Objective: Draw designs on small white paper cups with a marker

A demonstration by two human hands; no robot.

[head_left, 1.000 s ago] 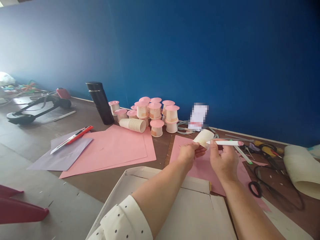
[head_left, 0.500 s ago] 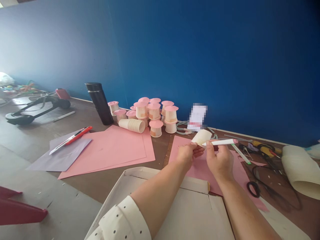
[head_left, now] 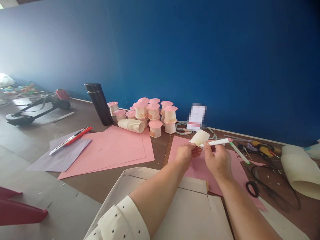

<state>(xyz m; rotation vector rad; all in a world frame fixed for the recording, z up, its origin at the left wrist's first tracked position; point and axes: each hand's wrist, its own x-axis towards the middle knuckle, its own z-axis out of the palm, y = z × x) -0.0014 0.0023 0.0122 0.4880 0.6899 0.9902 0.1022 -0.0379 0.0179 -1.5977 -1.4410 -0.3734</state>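
Observation:
A white paper cup (head_left: pixel 201 135) lies tilted in my left hand (head_left: pixel 186 155), whose fingers are closed around its lower side. My right hand (head_left: pixel 218 161) pinches a white marker (head_left: pixel 220 142) with a pinkish end. The marker's tip points left and meets the cup's side or sits just by it; I cannot tell which. Yellowish marking shows on the cup near that tip. Beneath both hands is a pink paper sheet (head_left: pixel 212 181). Several cups with pink paper discs on top (head_left: pixel 155 128) stand stacked by the wall, beside a nested stack of plain cups (head_left: pixel 131 126) on its side.
Left of my hands lie more pink sheets (head_left: pixel 120 146), purple paper (head_left: pixel 67 156) and a red utility knife (head_left: pixel 75 138). A black flask (head_left: pixel 99 105) stands behind them. On the right are a green-ended marker (head_left: pixel 240 153), dark cables (head_left: pixel 271 183) and a large cream roll (head_left: pixel 297 166).
The marker, with my right hand, has shifted slightly left and is tilted a little more. My left hand still holds the cup. The rest has stayed put.

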